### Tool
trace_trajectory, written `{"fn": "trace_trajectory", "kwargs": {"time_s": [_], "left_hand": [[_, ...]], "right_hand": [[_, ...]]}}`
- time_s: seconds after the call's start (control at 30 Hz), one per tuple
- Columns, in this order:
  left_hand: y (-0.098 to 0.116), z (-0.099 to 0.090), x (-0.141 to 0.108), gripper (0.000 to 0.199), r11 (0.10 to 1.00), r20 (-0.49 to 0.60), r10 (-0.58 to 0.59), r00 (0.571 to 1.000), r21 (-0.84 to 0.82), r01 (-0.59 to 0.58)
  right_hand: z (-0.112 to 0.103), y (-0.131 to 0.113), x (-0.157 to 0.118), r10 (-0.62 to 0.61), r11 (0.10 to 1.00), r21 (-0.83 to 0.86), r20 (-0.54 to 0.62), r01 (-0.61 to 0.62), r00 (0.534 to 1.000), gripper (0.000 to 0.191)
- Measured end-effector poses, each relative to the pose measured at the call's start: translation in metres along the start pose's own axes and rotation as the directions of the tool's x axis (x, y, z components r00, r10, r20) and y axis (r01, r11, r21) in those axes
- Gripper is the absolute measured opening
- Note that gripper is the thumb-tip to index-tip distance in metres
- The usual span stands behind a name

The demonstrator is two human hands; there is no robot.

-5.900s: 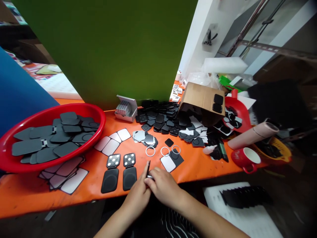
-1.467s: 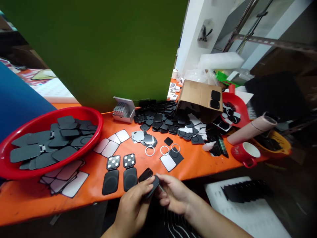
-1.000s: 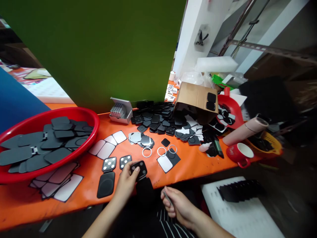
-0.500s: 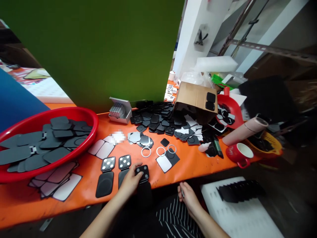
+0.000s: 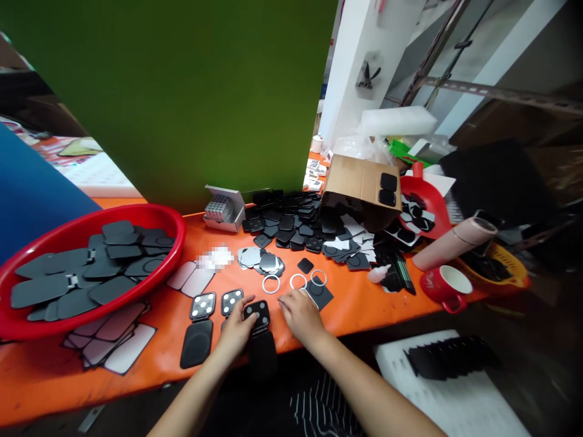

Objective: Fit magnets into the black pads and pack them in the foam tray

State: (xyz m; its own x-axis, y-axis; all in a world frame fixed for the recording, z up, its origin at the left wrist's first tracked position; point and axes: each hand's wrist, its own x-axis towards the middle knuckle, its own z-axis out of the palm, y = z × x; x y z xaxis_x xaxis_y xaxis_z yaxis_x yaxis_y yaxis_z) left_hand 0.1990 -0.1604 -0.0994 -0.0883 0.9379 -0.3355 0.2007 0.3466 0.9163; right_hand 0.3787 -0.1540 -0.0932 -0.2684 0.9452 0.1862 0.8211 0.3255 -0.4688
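Observation:
A black hinged two-panel piece [image 5: 263,352], its upper panel dotted with round grey discs, is gripped by my left hand [image 5: 237,328] at the table's front edge. Its lower panel hangs over the edge. My right hand [image 5: 301,315] is over the table just right of that piece, fingers bent together; what they hold, if anything, is hidden. Left of my left hand lie two similar hinged pieces, one in full view [image 5: 197,345] and one [image 5: 232,301] partly covered by the hand. White rings [image 5: 271,284] and a dark grey sheet [image 5: 321,292] lie beyond my right hand.
A red basin [image 5: 177,243] of dark grey panels stands at left. Toward the back are a small box of metal discs [image 5: 225,209], a heap of black pieces [image 5: 286,223] and a cardboard box [image 5: 359,182]. A red mug [image 5: 439,291] and pink bottle [image 5: 455,244] stand at right.
My right hand has come up from my lap, leftward onto the table beside the hinged piece. My left hand keeps its hold on that piece, nearly in place.

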Motion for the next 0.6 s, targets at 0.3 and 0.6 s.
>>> {"fn": "trace_trajectory", "kwargs": {"time_s": [0.3,0.6], "left_hand": [[0.006,-0.002,0.006,0.046,0.999,0.026,0.024,0.999,0.032,-0.025],[0.001,0.010,0.032,0.048,0.941,0.030,0.143,0.989,0.307,-0.146]], "right_hand": [[0.030,0.013,0.023,-0.116,0.961,-0.247,0.044,0.123,0.992,0.013],[0.013,0.037,0.014,-0.073,0.955,-0.288,-0.005,0.069,0.997,0.010]]}}
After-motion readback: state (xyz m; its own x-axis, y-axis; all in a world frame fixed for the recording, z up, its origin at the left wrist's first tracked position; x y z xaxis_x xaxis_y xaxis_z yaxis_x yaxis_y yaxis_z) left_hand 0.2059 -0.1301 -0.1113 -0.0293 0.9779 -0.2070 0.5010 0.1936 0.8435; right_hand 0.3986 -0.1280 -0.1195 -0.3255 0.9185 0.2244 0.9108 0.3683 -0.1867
